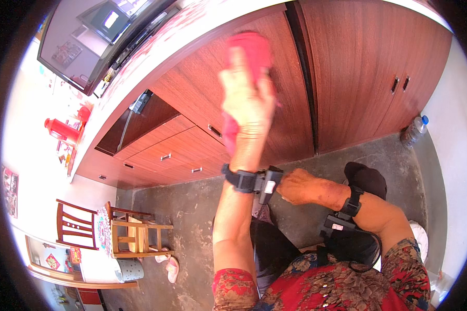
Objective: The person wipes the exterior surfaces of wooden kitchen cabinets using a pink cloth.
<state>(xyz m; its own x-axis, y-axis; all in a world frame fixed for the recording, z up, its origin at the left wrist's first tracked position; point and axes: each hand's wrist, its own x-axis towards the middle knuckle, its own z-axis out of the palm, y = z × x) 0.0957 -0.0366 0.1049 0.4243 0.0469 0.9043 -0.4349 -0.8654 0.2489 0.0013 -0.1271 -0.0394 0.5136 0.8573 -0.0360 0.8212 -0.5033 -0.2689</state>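
Note:
My left hand [247, 97] is spread over a red cloth [251, 48], which it presses against the reddish-brown wooden door [292, 120] of a cabinet. The cloth bunches out past the fingertips and also shows beside the wrist; the hand is slightly blurred. Lower and to the right, my right hand [297, 186] is curled into a fist beside the left wrist, and no object shows in it. Part of it lies behind the black device [270, 184] strapped to the left wrist. A similar device [340, 221] is on the right forearm.
A pale countertop [155, 54] carries a television [85, 42]. Drawers [165, 157] and an open compartment [140, 120] lie left of the door. A plastic bottle [414, 132] stands by the right wall. Wooden stool [140, 237], chair [78, 225] and slippers [172, 268] are at lower left.

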